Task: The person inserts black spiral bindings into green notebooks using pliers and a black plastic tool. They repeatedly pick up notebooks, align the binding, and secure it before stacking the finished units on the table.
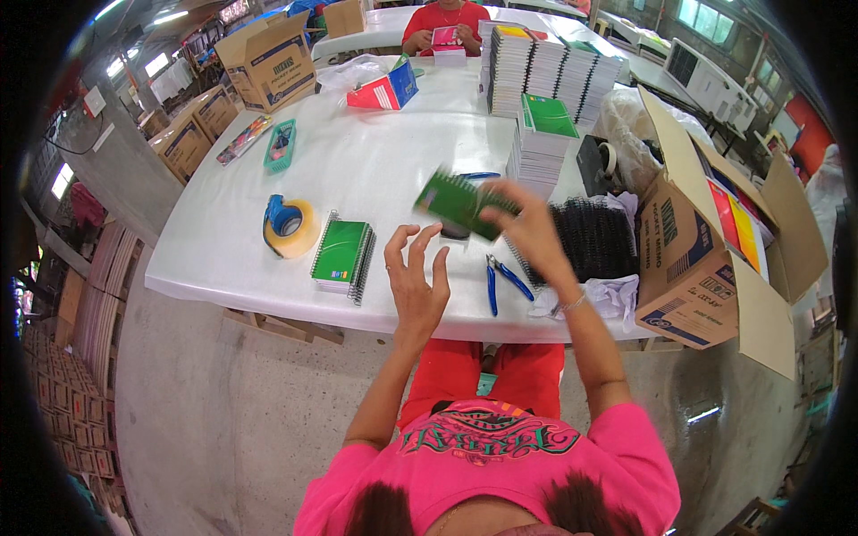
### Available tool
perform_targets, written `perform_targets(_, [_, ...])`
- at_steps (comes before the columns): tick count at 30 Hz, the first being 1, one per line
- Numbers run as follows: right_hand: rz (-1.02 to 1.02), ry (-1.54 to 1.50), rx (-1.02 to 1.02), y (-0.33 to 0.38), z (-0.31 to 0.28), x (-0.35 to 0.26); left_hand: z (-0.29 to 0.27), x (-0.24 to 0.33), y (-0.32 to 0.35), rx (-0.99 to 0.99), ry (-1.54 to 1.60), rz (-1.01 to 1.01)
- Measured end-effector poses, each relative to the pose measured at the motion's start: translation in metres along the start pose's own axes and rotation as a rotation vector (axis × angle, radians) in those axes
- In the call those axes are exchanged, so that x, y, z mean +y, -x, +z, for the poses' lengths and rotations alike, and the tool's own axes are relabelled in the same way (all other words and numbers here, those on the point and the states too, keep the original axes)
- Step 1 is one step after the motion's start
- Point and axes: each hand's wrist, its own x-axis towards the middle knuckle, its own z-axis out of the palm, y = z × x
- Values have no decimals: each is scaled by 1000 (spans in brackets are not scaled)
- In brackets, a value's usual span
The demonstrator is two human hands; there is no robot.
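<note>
A small green spiral notebook [451, 202], slightly blurred, is held above the table by my right hand [529, 228], fingers closed on its right end. My left hand [416, 279] is open just below it, fingers apart and tips near its lower edge; I cannot tell whether they touch. To the left lies a short stack of green spiral notebooks [342, 252]. Blue-handled cutters [504, 282] rest near the table's front edge, right of my left hand. Farther right sits a heap of black binding coils [593, 239] on white plastic. Another blue tool [479, 175] lies partly hidden behind the held notebook.
A packing tape dispenser [291, 228] and green basket [280, 146] are at left. Tall stacks of notebook pages [542, 147] stand behind the coils. An open cardboard box [686, 259] borders the right. Across the table [375, 170], a person [444, 27] handles a red-covered pad.
</note>
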Motion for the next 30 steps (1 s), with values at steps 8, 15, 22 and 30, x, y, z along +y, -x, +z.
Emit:
perform_targets(8, [-163,264,-143,78,86,64,13,-35,34,-517,-317,40])
perform_targets(15, [-62,396,223,56,-6,66,14,-40,34,-553,-349,66])
perform_targets(22, [541,1026,521,84,-113,140,16,-29,44,-526,-368,21])
perform_targets(30, [532,931,400,107,-130,156,34,-21,52,-351,-371,-70])
